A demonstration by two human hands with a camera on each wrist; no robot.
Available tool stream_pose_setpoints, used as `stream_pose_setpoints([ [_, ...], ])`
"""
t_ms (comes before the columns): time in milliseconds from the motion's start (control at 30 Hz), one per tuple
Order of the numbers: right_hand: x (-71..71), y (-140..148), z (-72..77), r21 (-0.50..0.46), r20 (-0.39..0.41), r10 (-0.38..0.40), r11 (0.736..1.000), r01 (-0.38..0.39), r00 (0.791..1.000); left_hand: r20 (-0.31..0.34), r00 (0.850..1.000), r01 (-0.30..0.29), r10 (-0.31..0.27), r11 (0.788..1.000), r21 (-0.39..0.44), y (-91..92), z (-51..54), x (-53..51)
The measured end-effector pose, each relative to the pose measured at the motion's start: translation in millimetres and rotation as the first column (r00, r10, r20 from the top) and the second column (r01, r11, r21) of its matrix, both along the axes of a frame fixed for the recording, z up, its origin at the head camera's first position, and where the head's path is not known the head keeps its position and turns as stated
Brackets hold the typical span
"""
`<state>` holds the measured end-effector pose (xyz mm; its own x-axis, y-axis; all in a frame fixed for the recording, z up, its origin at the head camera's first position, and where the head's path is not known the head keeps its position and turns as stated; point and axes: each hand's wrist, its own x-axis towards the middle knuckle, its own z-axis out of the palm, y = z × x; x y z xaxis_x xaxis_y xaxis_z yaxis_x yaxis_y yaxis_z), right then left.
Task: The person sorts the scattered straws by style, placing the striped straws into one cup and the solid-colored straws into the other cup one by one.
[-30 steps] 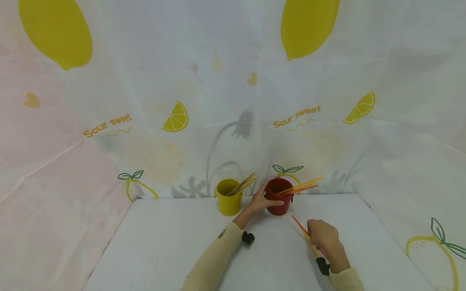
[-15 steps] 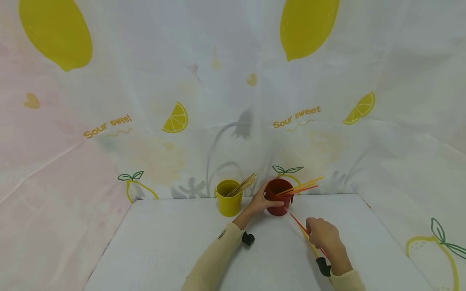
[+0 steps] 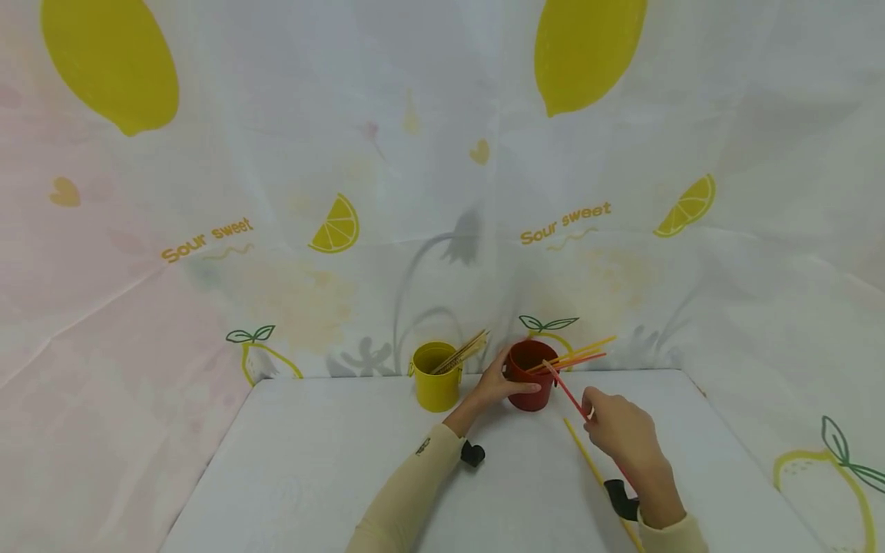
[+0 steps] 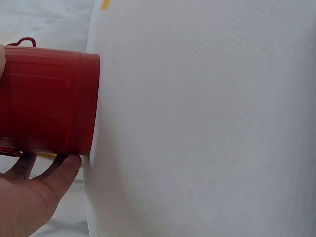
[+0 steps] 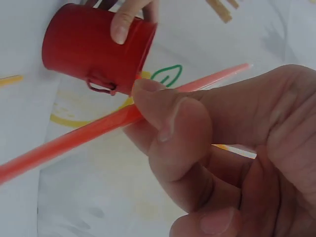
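Observation:
My right hand [image 3: 622, 430] pinches a red straw [image 3: 568, 398] between thumb and fingers, plainly visible in the right wrist view. The far end of the straw overlaps the rim of a small red bucket [image 3: 531, 402] in the head view; whether it is inside I cannot tell. My left hand [image 3: 492, 386] grips that bucket from its left side, the thumb across its front. Several yellow and red straws [image 3: 588, 353] lean out of the bucket to the right. On the table under my right forearm lies a yellow straw [image 3: 584, 453].
A yellow bucket [image 3: 435, 394] with several thin wooden sticks [image 3: 466, 353] stands left of the red one. Both are near the back edge of the white table [image 3: 311, 461], before a lemon-printed cloth backdrop [image 3: 429, 115].
My right hand has lifted the red straw off the table, away from the yellow one, and brought its end up to the bucket. The left hand has stayed on the red bucket.

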<state>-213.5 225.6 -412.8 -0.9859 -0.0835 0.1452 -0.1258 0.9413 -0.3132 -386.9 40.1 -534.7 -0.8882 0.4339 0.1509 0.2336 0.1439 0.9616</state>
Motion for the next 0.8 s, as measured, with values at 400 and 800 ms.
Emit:
stream_pose_setpoints([
  [400, -3.0, -7, 17.5, -0.055, -0.223, 0.017, 0.998, -0.03, 0.975, -0.003, 1.0, -0.005, 0.005, 1.0, 0.005, 1.3, -0.9, -0.9],
  [800, -9.9, -14, 25.9, -0.151, -0.513, -0.045, 0.988, -0.039, 0.857, -0.01, 1.0, -0.003, 0.003, 1.0, 0.005, 1.1, -0.6, 0.0],
])
